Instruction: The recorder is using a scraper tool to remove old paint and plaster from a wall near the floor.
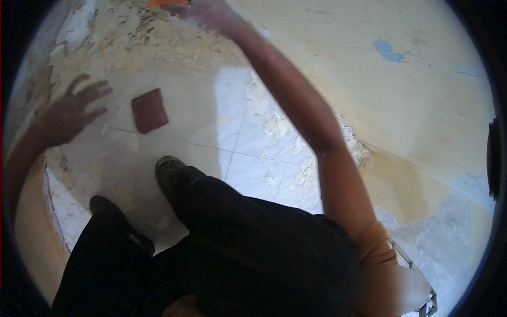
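Note:
My right hand (pixel 210 15) reaches to the top edge of the view, its fingers around an orange object (pixel 168 2) that is mostly cut off by the frame. At the left, my left hand (pixel 67 115) hangs in the air with its fingers spread and nothing in it, a little blurred. A reddish-brown square sheet (pixel 150 111), which looks like sandpaper, lies flat on the tiled floor to the right of my left hand.
Loose paint flakes (pixel 130 39) cover the floor at the upper left and along the foot of the wall (pixel 356 71) at the right. A metal frame (pixel 412 265) shows at the lower right. My shoes (pixel 168 170) stand on the tiles.

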Demonstrator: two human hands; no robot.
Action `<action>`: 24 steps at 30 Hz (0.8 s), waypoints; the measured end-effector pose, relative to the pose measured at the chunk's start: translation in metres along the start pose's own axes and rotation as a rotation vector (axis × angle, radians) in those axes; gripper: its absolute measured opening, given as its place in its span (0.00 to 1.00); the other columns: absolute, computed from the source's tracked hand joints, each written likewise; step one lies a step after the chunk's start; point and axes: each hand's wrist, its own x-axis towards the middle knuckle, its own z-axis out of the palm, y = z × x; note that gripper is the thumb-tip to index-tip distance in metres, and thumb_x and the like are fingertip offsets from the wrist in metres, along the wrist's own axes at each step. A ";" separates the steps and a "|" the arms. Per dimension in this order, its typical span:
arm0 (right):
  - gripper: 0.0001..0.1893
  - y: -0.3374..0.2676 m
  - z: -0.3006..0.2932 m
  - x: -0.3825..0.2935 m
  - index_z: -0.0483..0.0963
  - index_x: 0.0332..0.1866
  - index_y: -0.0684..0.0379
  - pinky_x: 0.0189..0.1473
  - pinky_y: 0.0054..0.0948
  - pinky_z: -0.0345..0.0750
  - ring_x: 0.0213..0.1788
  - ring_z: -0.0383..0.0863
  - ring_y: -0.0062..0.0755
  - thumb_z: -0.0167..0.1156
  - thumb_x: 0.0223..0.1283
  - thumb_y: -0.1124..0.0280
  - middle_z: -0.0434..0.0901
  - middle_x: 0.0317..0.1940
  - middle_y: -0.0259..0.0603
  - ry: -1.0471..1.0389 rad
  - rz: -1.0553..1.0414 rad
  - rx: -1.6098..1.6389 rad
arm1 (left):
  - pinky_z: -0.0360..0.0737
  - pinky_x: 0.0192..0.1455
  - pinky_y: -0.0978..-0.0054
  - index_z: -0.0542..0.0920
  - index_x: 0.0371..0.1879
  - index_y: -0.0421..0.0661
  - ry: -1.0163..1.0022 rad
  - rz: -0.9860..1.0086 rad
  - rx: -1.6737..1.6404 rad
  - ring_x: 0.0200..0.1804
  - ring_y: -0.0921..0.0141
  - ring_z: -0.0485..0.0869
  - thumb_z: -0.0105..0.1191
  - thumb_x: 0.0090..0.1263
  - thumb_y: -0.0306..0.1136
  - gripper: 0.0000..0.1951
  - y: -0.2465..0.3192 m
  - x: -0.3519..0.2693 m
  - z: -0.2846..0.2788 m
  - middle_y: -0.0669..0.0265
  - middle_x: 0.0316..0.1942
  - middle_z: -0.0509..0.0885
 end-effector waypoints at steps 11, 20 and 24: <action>0.13 -0.066 0.061 0.082 0.75 0.51 0.51 0.44 0.41 0.76 0.37 0.84 0.39 0.56 0.62 0.63 0.82 0.32 0.44 -1.128 -0.220 -0.281 | 0.42 0.77 0.49 0.77 0.55 0.44 -0.015 -0.457 -0.116 0.74 0.58 0.58 0.59 0.63 0.38 0.21 -0.044 -0.065 0.041 0.52 0.67 0.68; 0.14 -0.056 0.153 0.072 0.74 0.48 0.52 0.44 0.52 0.73 0.40 0.80 0.57 0.49 0.68 0.56 0.81 0.35 0.53 -0.898 -0.119 -0.497 | 0.52 0.74 0.49 0.73 0.59 0.49 -0.455 -0.476 -0.173 0.67 0.57 0.68 0.53 0.67 0.49 0.25 -0.014 -0.009 0.048 0.53 0.58 0.76; 0.16 -0.054 0.146 0.066 0.73 0.42 0.53 0.42 0.51 0.72 0.39 0.79 0.57 0.48 0.68 0.51 0.79 0.33 0.52 -0.800 -0.167 -0.299 | 0.57 0.73 0.51 0.73 0.57 0.48 -0.374 -0.503 -0.218 0.64 0.57 0.72 0.54 0.67 0.48 0.24 -0.013 -0.016 0.041 0.56 0.56 0.78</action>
